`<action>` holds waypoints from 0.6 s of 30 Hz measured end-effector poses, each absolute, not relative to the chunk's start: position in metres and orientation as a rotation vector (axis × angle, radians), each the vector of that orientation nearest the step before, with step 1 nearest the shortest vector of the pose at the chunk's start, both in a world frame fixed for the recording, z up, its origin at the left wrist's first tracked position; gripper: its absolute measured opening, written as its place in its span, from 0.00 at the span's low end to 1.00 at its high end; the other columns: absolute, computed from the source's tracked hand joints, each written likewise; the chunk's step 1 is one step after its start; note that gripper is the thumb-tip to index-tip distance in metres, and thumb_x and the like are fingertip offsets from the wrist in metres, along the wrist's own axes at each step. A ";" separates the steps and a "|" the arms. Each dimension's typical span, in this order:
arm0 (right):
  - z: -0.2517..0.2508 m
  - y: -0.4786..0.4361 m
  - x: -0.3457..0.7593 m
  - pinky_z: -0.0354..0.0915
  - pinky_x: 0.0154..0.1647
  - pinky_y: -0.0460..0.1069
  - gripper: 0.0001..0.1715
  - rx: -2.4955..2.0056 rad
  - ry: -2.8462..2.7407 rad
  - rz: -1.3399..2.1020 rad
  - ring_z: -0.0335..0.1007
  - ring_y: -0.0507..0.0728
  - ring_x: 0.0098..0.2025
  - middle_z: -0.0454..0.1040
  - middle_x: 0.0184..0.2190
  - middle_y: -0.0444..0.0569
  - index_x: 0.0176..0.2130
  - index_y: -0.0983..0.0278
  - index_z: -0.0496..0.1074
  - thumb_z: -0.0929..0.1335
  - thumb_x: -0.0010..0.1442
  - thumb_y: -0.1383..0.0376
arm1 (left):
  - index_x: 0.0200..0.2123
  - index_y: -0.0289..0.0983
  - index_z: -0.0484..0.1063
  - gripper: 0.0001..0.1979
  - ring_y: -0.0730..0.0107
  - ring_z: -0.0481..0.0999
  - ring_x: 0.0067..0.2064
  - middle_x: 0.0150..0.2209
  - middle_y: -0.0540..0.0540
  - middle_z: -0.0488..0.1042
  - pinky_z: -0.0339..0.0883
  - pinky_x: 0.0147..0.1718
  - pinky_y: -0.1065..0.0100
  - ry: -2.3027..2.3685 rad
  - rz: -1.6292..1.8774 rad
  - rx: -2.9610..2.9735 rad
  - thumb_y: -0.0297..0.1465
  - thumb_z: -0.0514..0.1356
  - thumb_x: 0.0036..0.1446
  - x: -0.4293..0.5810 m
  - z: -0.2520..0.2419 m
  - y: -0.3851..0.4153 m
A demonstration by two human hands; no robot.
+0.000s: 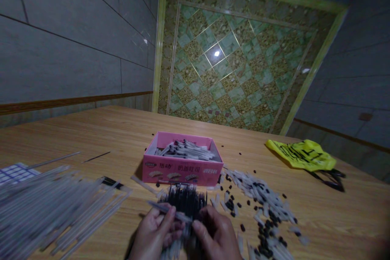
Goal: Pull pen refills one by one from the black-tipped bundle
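A slim greyish translucent tube (170, 210) slants between my hands, a little blurred. My left hand (157, 229) pinches it between thumb and fingers. The closed fingers of my right hand (217, 233) meet its right end; any small part inside them is hidden. Just beyond and under the hands lies a dense bundle of thin black sticks (189, 199), partly covered by my fingers. Behind that bundle stands an open pink box (179, 170), holding many short translucent tubes with dark ends (187, 149).
Long clear tubes (45, 207) are spread at the left, beside a checked cloth (20, 173). Short pale tubes (258, 189) and small black caps (269, 227) lie scattered at the right. A yellow bag (304, 155) and a black strap (332, 179) lie farther right on the wooden table (106, 130).
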State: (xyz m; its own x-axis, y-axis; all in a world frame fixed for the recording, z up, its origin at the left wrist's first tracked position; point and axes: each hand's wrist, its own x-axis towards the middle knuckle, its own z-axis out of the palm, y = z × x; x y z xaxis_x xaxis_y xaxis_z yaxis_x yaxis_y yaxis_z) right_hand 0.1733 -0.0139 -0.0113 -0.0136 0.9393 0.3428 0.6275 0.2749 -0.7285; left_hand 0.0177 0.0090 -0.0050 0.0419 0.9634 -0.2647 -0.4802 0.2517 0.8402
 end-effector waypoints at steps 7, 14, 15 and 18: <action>-0.021 -0.011 0.169 0.50 0.20 0.44 0.25 -1.377 -1.660 0.654 0.54 0.50 0.21 0.56 0.16 0.40 0.20 0.64 0.60 0.58 0.60 0.52 | 0.32 0.35 0.63 0.19 0.69 0.77 0.24 0.24 0.43 0.79 0.71 0.23 0.72 0.947 1.225 0.625 0.34 0.68 0.40 0.019 -0.005 0.007; -0.016 -0.012 0.166 0.53 0.21 0.44 0.26 -1.344 -1.647 0.730 0.57 0.50 0.21 0.60 0.16 0.42 0.20 0.65 0.63 0.58 0.60 0.50 | 0.32 0.35 0.65 0.19 0.70 0.76 0.24 0.24 0.46 0.77 0.69 0.22 0.72 0.976 1.195 0.622 0.36 0.68 0.38 0.018 -0.005 0.008; -0.012 -0.011 0.170 0.53 0.21 0.44 0.27 -1.398 -1.675 0.675 0.59 0.51 0.21 0.62 0.16 0.42 0.20 0.65 0.64 0.57 0.61 0.52 | 0.33 0.35 0.66 0.19 0.70 0.75 0.24 0.23 0.47 0.77 0.68 0.21 0.73 0.971 1.194 0.637 0.38 0.67 0.40 0.018 -0.006 0.008; -0.001 -0.005 0.188 0.60 0.33 0.47 0.14 -1.545 -1.789 0.290 0.66 0.56 0.33 0.72 0.29 0.49 0.32 0.64 0.72 0.60 0.60 0.62 | 0.36 0.35 0.69 0.20 0.73 0.70 0.21 0.19 0.53 0.70 0.63 0.17 0.75 0.926 1.209 0.690 0.42 0.63 0.44 0.017 -0.007 0.008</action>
State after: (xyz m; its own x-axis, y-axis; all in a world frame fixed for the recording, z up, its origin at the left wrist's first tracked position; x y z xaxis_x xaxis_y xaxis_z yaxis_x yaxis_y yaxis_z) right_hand 0.1878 -0.0051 -0.0008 0.0009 0.9245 0.3811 0.7568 0.2485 -0.6045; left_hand 0.0172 0.0080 -0.0069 0.0867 0.9711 -0.2225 -0.4677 0.2369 0.8516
